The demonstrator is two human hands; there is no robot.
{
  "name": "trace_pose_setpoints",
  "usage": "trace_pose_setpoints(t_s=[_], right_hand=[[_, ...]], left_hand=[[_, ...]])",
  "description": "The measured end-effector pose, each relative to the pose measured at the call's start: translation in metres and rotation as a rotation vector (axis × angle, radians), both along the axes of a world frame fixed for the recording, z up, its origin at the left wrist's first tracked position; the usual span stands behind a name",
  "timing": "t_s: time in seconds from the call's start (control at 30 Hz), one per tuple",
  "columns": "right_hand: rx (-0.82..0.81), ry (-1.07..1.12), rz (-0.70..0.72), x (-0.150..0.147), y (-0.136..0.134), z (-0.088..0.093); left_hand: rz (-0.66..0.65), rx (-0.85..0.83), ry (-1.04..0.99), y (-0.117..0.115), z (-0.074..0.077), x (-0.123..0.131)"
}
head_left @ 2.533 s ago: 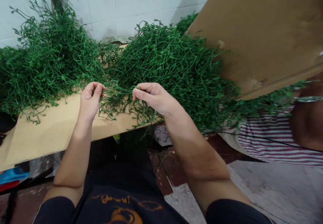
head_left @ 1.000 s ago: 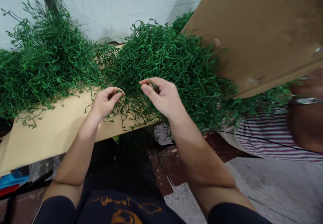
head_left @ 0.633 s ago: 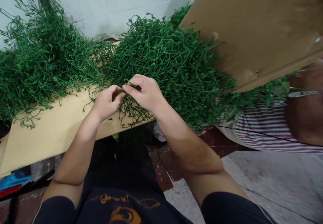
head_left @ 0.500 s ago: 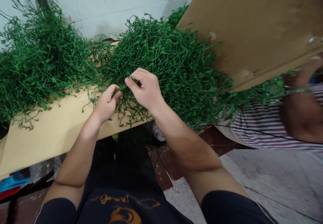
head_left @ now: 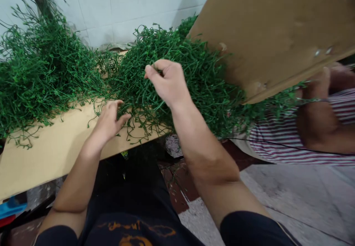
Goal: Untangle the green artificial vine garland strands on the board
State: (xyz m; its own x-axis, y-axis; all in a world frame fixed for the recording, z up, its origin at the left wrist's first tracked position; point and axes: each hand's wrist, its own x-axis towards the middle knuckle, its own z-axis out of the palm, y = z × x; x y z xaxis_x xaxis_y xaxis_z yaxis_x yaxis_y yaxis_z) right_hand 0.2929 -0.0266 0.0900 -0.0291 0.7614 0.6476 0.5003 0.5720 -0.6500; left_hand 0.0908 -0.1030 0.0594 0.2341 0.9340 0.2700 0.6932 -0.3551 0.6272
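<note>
A large heap of thin green stems, which look like artificial plant stems with small tips, covers the right part of a tan board. Over this heap my right hand is raised, thumb and forefinger pinched together. What sits in the pinch, if anything, blends with the green behind it and cannot be made out. Lower and to the left, my left hand hovers near the board beside loose stems, its thumb and fingers apart and holding nothing. A second pile of the same stems lies at the left.
A brown board slants over the heap's right side. Another person's arm and striped garment are at the right, with a dark cable across them. A tiled wall stands behind. Blue and red items lie lower left.
My hands have moved apart: the right went up and slightly right, the left went down and left and opened. Earlier both pinched green stems close together. The view has shifted slightly.
</note>
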Motion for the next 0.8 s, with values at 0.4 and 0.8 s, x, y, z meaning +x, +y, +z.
trace_pose_setpoints(t_s=[0.4,0.8], right_hand=[[-0.216,0.06,0.119,-0.028,-0.012,0.0],[0.099,-0.094,-0.264,-0.015,0.025,-0.02]], left_hand=[[-0.109,-0.086,-0.337,0.015,0.007,0.033],[-0.479,0.192,-0.203,-0.041,0.03,0.024]])
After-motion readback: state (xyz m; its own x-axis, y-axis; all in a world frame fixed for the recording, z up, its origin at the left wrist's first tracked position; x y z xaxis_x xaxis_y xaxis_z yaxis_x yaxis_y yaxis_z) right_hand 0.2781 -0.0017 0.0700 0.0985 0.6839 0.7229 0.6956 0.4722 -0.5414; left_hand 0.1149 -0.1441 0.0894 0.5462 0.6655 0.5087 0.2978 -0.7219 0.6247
